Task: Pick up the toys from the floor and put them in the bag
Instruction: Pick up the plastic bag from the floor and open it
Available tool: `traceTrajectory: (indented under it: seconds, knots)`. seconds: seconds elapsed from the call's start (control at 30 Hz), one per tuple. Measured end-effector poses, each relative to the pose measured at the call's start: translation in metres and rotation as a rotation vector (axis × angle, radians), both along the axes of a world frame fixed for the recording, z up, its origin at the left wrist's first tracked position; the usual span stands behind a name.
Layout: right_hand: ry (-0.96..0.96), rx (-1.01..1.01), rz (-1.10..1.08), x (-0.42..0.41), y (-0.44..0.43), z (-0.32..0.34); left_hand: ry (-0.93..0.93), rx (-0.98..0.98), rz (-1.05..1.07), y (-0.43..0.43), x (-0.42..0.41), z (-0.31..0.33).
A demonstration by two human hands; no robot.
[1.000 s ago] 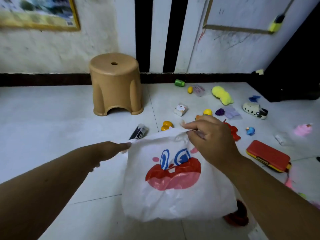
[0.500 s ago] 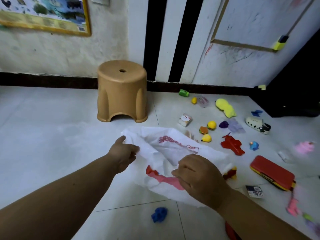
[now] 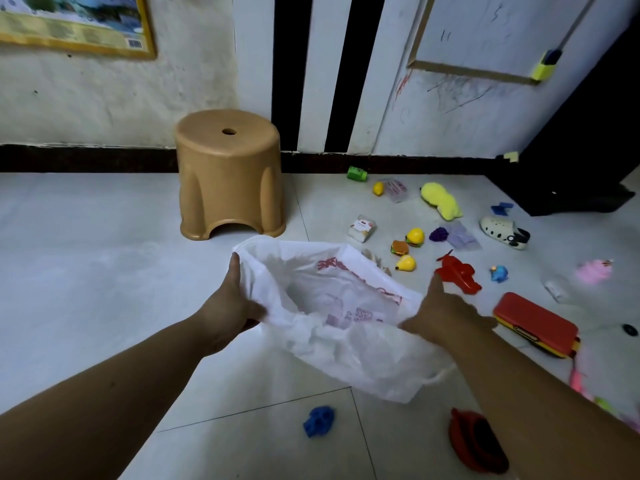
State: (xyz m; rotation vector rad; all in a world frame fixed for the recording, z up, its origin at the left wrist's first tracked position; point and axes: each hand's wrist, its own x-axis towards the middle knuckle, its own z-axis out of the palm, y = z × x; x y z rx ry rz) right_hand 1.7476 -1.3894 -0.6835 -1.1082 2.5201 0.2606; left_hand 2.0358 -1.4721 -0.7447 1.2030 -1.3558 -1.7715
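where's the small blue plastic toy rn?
Head view, bottom centre: the small blue plastic toy lies on the floor, just nearer the camera than the white plastic bag, left of a dark red toy.

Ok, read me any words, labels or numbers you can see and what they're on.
Nothing reads clearly.
white bag: red print, blurred.
wall poster: small text and barcode, too small.
small box: red label, too small.
clear packet: red print, blurred.

Left hand (image 3: pixel 231 304) and right hand (image 3: pixel 440 315) hold bag (image 3: pixel 349 344) open.
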Motion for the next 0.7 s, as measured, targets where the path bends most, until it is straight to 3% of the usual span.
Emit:
traceTrajectory:
  seconds: [0.13,0.27,0.37,0.47,0.7]
  knots:
    - [-0.121,-0.134,0.119,-0.007,0.007,-0.025,-0.233,0.062,-0.117,0.0,0.01,-0.008]
    - [-0.267,-0.387,0.255,0.005,0.007,-0.008,-0.685,-0.146,0.204,-0.012,0.022,-0.007]
    - [-0.372,-0.388,0.331,0.009,0.0,0.013,-0.996,-0.352,0.346,-0.013,0.025,0.002]
    - [-0.404,-0.393,0.403,0.011,-0.01,0.031,-1.1,-0.364,0.298,-0.018,0.033,0.002]
    - [-0.472,-0.355,0.544,0.018,-0.035,0.047,-1.235,-0.51,-0.069,-0.027,0.049,0.0]
